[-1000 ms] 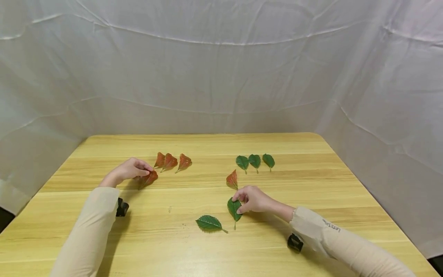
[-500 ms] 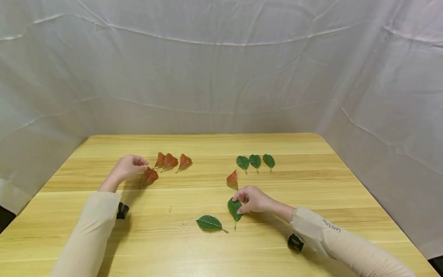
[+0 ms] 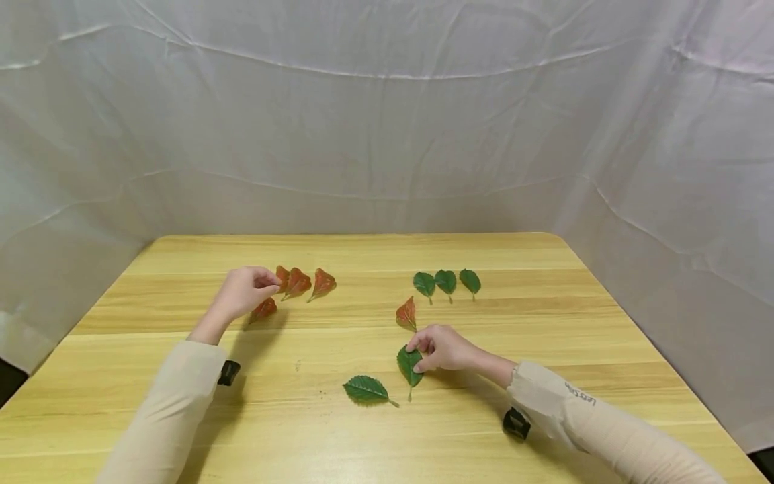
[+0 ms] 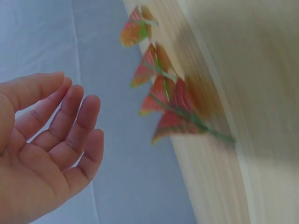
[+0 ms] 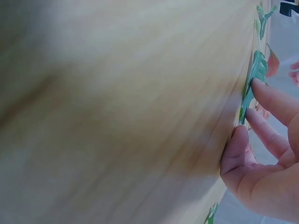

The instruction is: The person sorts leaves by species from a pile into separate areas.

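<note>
- From my remote post, I see a person's left hand (image 3: pixel 246 290) raised above the surface (image 3: pixel 290 437), fingers loosely curved, a gap between thumb and fingertips, holding nothing.
- Beside its fingertips is a row of three red leaves (image 3: pixel 296 283), the leftmost partly hidden by the fingers; a fourth red leaf (image 3: pixel 265 309) lies just nearer.
- The person's right hand (image 3: pixel 444 347) is mostly closed, thumb and forefinger pinching a green leaf (image 3: pixel 408 363) that lies on the surface, stem toward me.
- Just beyond it is a lone red leaf (image 3: pixel 406 313); to its left, a second green leaf (image 3: pixel 365 389) lies sideways.
- Farther back on the right, I see three green leaves (image 3: pixel 445 281) side by side.
- Pale cloth (image 3: pixel 387 134) hangs behind.
</note>
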{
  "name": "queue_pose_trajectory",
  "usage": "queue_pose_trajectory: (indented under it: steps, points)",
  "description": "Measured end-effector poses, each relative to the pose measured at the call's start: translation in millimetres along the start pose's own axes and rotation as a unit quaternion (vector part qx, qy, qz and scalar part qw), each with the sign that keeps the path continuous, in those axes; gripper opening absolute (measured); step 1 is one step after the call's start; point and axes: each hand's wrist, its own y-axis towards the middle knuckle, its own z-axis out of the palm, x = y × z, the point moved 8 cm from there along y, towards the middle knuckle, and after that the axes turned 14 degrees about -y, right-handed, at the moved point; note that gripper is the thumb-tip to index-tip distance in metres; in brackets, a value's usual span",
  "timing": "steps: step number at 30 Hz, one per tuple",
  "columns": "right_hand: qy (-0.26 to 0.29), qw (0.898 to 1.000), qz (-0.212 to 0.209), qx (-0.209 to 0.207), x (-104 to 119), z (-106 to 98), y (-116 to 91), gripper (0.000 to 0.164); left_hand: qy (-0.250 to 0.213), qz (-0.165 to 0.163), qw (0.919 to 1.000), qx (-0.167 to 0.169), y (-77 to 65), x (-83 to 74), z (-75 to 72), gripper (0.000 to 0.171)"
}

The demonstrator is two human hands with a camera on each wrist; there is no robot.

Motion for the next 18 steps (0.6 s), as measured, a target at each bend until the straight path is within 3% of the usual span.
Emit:
queue_pose_trajectory:
  steps: [10, 18]
  points:
    - [-0.002, 1.000, -0.009, -0.006, 2, 0, 0, 0.022, -0.019, 0.043, 0.9981, 0.040, -3.2, -16.2, 29.9, 0.011]
    - [-0.004, 1.000, -0.004, -0.008, -1, 1, 1, 0.021, -0.042, 0.100, 0.9898, 0.092, -7.7, -28.9, 55.3, 0.009]
